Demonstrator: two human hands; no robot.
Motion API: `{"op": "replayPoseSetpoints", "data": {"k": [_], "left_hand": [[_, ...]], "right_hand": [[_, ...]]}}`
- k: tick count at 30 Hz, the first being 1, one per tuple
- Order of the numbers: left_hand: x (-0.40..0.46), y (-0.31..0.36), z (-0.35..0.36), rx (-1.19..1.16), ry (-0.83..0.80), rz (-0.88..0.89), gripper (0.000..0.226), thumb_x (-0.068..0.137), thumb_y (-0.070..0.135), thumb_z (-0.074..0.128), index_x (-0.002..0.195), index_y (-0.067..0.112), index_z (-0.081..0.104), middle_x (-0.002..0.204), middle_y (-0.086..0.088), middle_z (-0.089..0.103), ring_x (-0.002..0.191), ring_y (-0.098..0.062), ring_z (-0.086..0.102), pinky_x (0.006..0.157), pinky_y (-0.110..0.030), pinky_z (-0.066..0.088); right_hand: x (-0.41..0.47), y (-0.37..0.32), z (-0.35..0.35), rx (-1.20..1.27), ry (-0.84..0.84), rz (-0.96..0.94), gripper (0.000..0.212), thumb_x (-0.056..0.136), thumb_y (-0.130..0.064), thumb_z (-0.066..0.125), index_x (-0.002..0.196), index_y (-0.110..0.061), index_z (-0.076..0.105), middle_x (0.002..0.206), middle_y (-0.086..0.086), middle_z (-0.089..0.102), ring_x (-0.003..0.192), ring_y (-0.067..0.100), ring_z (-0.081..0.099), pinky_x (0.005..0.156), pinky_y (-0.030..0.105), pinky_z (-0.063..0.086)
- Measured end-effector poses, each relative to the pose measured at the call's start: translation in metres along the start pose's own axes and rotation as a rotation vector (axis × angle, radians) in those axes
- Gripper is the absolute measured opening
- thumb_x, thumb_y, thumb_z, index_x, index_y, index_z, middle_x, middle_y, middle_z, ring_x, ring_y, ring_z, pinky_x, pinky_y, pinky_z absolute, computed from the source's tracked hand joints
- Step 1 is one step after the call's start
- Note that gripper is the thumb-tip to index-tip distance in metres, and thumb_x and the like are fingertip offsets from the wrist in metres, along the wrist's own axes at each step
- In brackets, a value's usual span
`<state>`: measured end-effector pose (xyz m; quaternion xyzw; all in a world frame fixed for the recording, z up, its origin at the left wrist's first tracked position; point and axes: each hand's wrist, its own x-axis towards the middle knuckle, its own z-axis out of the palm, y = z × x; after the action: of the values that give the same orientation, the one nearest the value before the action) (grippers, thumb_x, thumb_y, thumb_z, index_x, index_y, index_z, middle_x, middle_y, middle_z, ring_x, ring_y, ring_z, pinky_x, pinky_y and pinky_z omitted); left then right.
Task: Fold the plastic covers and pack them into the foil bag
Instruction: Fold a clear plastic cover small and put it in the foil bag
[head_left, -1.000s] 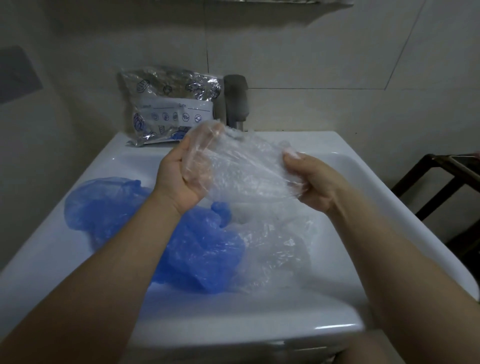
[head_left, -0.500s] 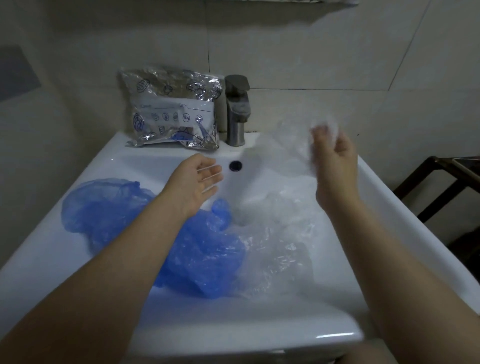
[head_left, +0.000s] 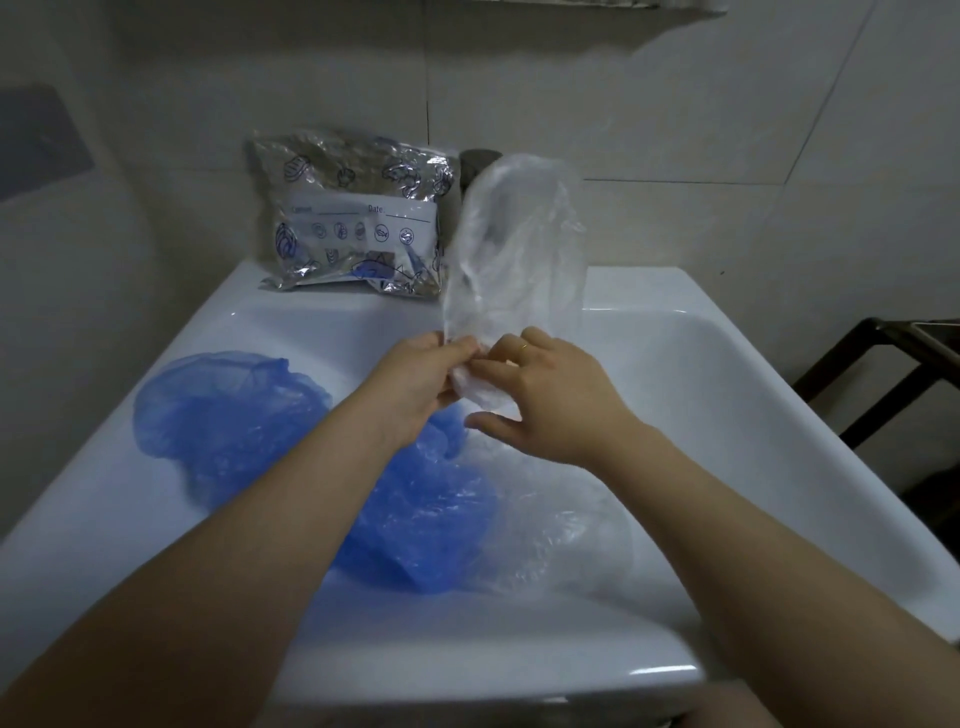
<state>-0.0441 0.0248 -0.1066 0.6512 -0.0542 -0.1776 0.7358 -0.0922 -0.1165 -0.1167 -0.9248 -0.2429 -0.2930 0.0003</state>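
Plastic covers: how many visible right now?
4, possibly more. One clear cover held up in both hands' grip; one blue cover on the sink's left; another blue cover in the basin; a clear cover beside it. Overlaps may hide others.

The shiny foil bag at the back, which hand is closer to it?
Left, though not by much. The left hand is below the foil bag, just to its right; the right hand is further right. Both pinch the clear cover.
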Motion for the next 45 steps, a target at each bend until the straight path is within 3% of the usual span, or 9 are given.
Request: {"op": "replayPoseSetpoints", "data": {"k": [3,6,11,16,28,36,39,42,45], "left_hand": [[0.0,0.006,-0.001,-0.121,0.037,0.005,0.021,0.097,0.013,0.046,0.081,0.015,0.059,0.064,0.005,0.068,0.061,-0.008,0.064,0.056,-0.019,0.052],[-0.002,0.012,0.0,-0.149,0.025,0.048,0.023,0.099,0.012,0.042,0.084,0.014,0.059,0.064,0.006,0.07,0.07,-0.011,0.064,0.072,-0.027,0.053],[-0.006,0.013,0.002,-0.152,-0.039,0.077,0.021,0.099,0.012,0.04,0.091,0.014,0.059,0.075,0.003,0.071,0.075,-0.013,0.065,0.073,-0.027,0.054],[-0.009,0.015,0.005,-0.153,-0.064,0.074,0.014,0.095,0.018,0.046,0.092,0.017,0.06,0.08,0.0,0.066,0.066,-0.011,0.064,0.063,-0.025,0.053],[-0.015,0.015,0.001,0.296,-0.044,0.075,0.016,0.097,0.016,0.044,0.085,0.018,0.054,0.051,0.0,0.065,0.043,-0.008,0.06,0.046,-0.013,0.044],[-0.015,0.023,-0.003,-0.229,-0.258,0.07,0.028,0.092,0.001,0.044,0.075,0.016,0.06,0.055,0.004,0.059,0.049,-0.008,0.052,0.049,-0.018,0.049],[-0.015,0.024,-0.006,-0.208,-0.28,0.139,0.048,0.09,0.001,0.04,0.065,0.021,0.075,0.067,-0.002,0.058,0.067,-0.015,0.046,0.06,-0.025,0.044],[-0.018,0.026,-0.011,-0.194,-0.227,0.12,0.059,0.082,-0.006,0.025,0.052,0.014,0.072,0.06,0.0,0.064,0.061,-0.015,0.053,0.063,-0.026,0.041],[-0.014,0.025,-0.017,-0.097,-0.177,0.093,0.044,0.082,0.006,0.028,0.057,0.006,0.065,0.064,-0.006,0.067,0.062,-0.018,0.061,0.066,-0.03,0.046]], "right_hand": [[0.002,-0.003,-0.006,0.275,0.12,0.201,0.042,0.087,-0.047,0.046,0.092,-0.015,0.074,0.084,0.005,0.069,0.073,0.026,0.056,0.067,0.032,0.041],[0.005,0.001,-0.009,0.361,0.31,0.658,0.019,0.087,-0.032,0.062,0.096,-0.019,0.071,0.112,0.005,0.059,0.102,0.025,0.052,0.084,0.032,0.033],[0.002,0.017,-0.017,1.323,0.056,1.26,0.048,0.082,-0.034,0.069,0.122,-0.013,0.051,0.119,0.006,0.057,0.093,0.018,0.059,0.077,0.029,0.048],[-0.001,0.022,-0.019,1.498,-0.157,1.173,0.011,0.091,-0.02,0.057,0.092,-0.009,0.059,0.075,0.005,0.064,0.049,0.009,0.051,0.046,0.017,0.038],[-0.002,0.024,-0.027,1.443,-0.152,0.972,0.011,0.097,-0.014,0.045,0.09,-0.013,0.054,0.057,0.001,0.062,0.047,0.009,0.051,0.044,0.016,0.038],[0.0,0.03,-0.03,1.749,0.101,1.031,0.038,0.094,-0.002,0.034,0.07,-0.017,0.06,0.055,-0.006,0.057,0.051,0.01,0.054,0.049,0.017,0.044],[-0.002,0.037,-0.033,1.428,0.03,1.017,0.021,0.086,-0.013,0.045,0.072,-0.02,0.059,0.067,-0.007,0.061,0.07,0.015,0.06,0.062,0.024,0.049],[-0.007,0.036,-0.046,1.782,0.116,0.977,0.029,0.06,-0.016,0.043,0.048,-0.007,0.068,0.054,0.002,0.064,0.051,0.015,0.062,0.05,0.015,0.048],[-0.011,0.043,-0.043,1.705,0.016,0.977,0.046,0.078,-0.035,0.045,0.057,-0.004,0.072,0.065,0.012,0.069,0.061,0.022,0.066,0.057,0.019,0.053]]}}
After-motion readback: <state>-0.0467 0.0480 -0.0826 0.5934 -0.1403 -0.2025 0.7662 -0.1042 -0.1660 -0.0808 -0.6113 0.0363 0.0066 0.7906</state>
